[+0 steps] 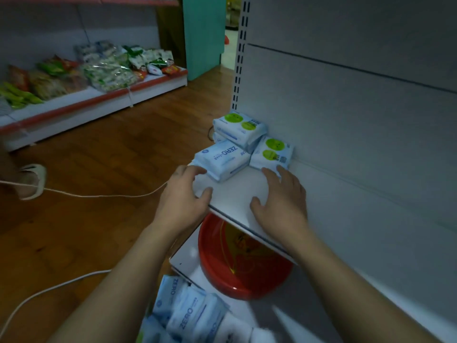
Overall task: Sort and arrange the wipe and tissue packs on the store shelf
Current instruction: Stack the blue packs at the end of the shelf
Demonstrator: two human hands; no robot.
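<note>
A small shop is shown. White metal shelving [237, 194] with a slotted upright [241, 58] is stocked with wipe packs [222, 159], and bagged snacks [106, 73] are laid out on a red-edged shelf [99, 100] across the wooden floor [111, 157].

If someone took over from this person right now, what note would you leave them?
Left hand: open, fingertips at the near corner of the ZERO pack.
Right hand: open on the shelf, fingertips at the green-dot pack.
Done: those two packs, plus the stacked packs behind them, sit at the shelf's far end.
Left: the pile of ZERO packs below, near the red basin, is not yet shelved.
</note>
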